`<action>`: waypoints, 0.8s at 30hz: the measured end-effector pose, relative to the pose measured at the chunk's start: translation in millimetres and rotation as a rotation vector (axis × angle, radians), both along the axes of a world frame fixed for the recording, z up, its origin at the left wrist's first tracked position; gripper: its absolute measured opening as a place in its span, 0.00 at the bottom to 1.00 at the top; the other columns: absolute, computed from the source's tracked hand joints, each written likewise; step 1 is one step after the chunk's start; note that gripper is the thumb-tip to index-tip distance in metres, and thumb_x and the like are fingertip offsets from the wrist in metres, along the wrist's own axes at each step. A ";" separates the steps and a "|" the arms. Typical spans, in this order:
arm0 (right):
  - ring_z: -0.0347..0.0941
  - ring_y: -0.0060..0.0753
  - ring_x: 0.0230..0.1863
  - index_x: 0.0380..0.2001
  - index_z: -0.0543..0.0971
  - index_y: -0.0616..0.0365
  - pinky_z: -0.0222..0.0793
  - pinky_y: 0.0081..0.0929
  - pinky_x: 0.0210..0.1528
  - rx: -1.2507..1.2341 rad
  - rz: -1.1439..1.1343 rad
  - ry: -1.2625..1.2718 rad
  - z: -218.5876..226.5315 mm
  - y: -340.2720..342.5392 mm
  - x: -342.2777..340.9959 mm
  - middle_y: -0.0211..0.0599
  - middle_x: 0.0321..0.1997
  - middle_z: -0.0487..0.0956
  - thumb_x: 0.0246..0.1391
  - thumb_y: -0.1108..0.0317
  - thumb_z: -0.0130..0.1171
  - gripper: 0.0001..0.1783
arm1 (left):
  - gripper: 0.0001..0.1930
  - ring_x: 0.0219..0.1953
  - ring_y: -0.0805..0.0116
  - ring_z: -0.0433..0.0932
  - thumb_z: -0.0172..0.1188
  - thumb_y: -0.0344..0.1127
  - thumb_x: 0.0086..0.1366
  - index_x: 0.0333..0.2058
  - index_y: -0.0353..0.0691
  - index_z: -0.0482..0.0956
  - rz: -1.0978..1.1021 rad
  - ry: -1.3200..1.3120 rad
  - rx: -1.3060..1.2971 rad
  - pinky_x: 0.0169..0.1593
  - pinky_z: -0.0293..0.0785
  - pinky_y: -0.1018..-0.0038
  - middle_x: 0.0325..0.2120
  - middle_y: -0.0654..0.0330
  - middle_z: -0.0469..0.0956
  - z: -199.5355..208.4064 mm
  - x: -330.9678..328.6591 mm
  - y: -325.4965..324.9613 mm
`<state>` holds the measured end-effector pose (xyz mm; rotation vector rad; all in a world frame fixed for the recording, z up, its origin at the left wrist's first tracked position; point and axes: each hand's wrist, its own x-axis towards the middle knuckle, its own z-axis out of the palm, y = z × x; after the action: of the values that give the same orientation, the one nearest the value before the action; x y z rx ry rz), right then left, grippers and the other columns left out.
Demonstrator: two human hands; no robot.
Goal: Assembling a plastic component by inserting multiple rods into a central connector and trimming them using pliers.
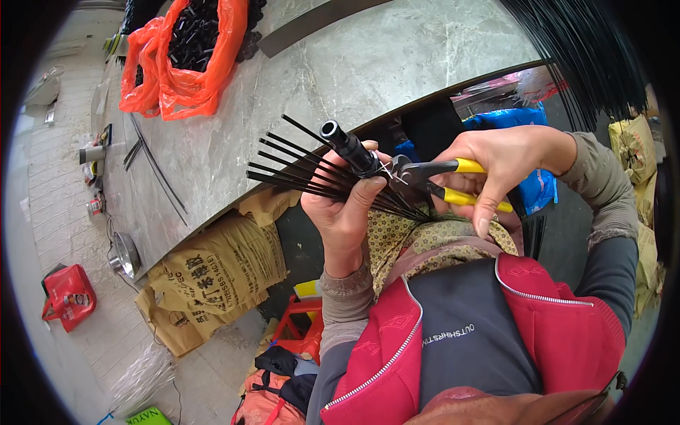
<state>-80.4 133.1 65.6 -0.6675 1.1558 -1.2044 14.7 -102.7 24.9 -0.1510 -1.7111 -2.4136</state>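
Observation:
My left hand (343, 221) is closed around a fan of thin black rods (297, 167) and a short black tube (347, 147) with an open round end. The rods poke out past my fingers to the left, and their other ends run down toward my lap. In my right hand (513, 161) is a pair of cutting pliers (438, 168) with yellow handles. Its jaws are at thin whitish strands (391, 170) by the tube's lower end, close to my left fingertips. Whether the jaws have closed on the strands I cannot tell.
Orange plastic bags (185, 106) of small black parts stand on the grey table (397, 57), beside a flat dark strip (312, 27). Loose rods (159, 170) lie at left; a large rod bundle (581, 57) overhangs at right. Below are a brown paper sack (212, 280) and metal bowl (125, 255).

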 end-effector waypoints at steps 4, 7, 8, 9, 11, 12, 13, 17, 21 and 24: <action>0.80 0.26 0.26 0.36 0.77 0.68 0.73 0.21 0.32 0.135 0.133 -0.275 -11.6 -1.0 6.9 0.36 0.24 0.81 0.40 0.64 0.79 0.25 | 0.21 0.43 0.61 0.82 0.65 0.16 0.56 0.49 0.26 0.72 -0.069 -0.033 0.048 0.48 0.79 0.68 0.43 0.49 0.79 6.0 -0.2 9.9; 0.80 0.25 0.26 0.39 0.75 0.69 0.74 0.19 0.29 0.233 0.117 -0.354 -10.2 -2.8 13.6 0.38 0.23 0.80 0.43 0.72 0.75 0.23 | 0.21 0.43 0.61 0.81 0.65 0.16 0.57 0.49 0.26 0.72 -0.067 -0.047 0.056 0.48 0.79 0.68 0.45 0.49 0.79 4.8 -1.5 7.7; 0.80 0.25 0.26 0.39 0.75 0.69 0.74 0.19 0.29 0.229 0.115 -0.353 -4.7 -1.7 15.9 0.38 0.23 0.80 0.43 0.72 0.75 0.23 | 0.21 0.44 0.61 0.81 0.65 0.17 0.57 0.49 0.27 0.72 -0.054 -0.071 0.064 0.48 0.78 0.69 0.45 0.49 0.78 4.0 -1.9 5.7; 0.80 0.24 0.26 0.42 0.72 0.69 0.73 0.18 0.28 0.227 -0.060 -0.166 2.6 -0.4 19.3 0.37 0.23 0.80 0.43 0.72 0.74 0.25 | 0.20 0.43 0.64 0.81 0.66 0.18 0.58 0.49 0.27 0.72 -0.004 -0.079 0.072 0.49 0.78 0.71 0.43 0.51 0.80 3.3 -3.8 6.5; 0.76 0.19 0.23 0.50 0.65 0.66 0.73 0.15 0.27 0.153 -0.286 0.257 3.4 3.0 25.0 0.33 0.28 0.79 0.44 0.73 0.70 0.32 | 0.20 0.42 0.66 0.81 0.66 0.18 0.58 0.49 0.27 0.73 0.020 -0.080 0.049 0.48 0.77 0.72 0.41 0.52 0.80 5.2 -6.6 6.4; 0.77 0.23 0.29 0.54 0.67 0.65 0.73 0.20 0.31 0.147 -0.357 0.377 11.8 7.8 29.2 0.37 0.36 0.78 0.44 0.75 0.68 0.33 | 0.20 0.41 0.68 0.81 0.67 0.19 0.58 0.49 0.27 0.73 0.044 -0.082 0.027 0.47 0.77 0.74 0.39 0.53 0.81 7.2 -7.8 7.8; 0.77 0.29 0.33 0.57 0.66 0.65 0.73 0.23 0.33 0.025 -0.446 0.763 5.2 12.4 32.7 0.41 0.39 0.76 0.43 0.76 0.67 0.35 | 0.19 0.40 0.69 0.81 0.67 0.20 0.58 0.48 0.27 0.74 0.069 -0.084 0.007 0.47 0.77 0.75 0.37 0.55 0.81 8.0 -8.6 8.7; 0.74 0.48 0.41 0.64 0.64 0.64 0.72 0.35 0.39 0.015 -0.517 1.467 0.4 19.9 46.0 0.49 0.45 0.73 0.42 0.77 0.65 0.42 | 0.19 0.38 0.69 0.81 0.67 0.19 0.58 0.48 0.27 0.74 0.070 -0.073 0.003 0.46 0.77 0.75 0.37 0.54 0.81 6.6 -8.4 10.7; 0.75 0.48 0.38 0.60 0.65 0.65 0.72 0.37 0.39 0.145 -0.404 1.258 5.5 25.9 49.8 0.49 0.43 0.74 0.49 0.74 0.62 0.34 | 0.19 0.37 0.67 0.81 0.66 0.18 0.58 0.48 0.27 0.73 0.045 -0.074 0.072 0.45 0.79 0.73 0.36 0.53 0.81 10.6 -12.0 15.3; 0.78 0.39 0.37 0.56 0.66 0.65 0.74 0.33 0.39 0.143 -0.294 0.859 19.1 28.9 40.7 0.46 0.39 0.77 0.59 0.74 0.56 0.23 | 0.20 0.37 0.66 0.82 0.66 0.18 0.57 0.48 0.27 0.73 0.011 -0.050 0.082 0.46 0.79 0.72 0.37 0.51 0.81 8.5 -11.6 11.9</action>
<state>-39.7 162.0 84.6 -0.9669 2.0926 -1.0729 3.1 -90.8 33.5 -0.0700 -1.6251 -2.4954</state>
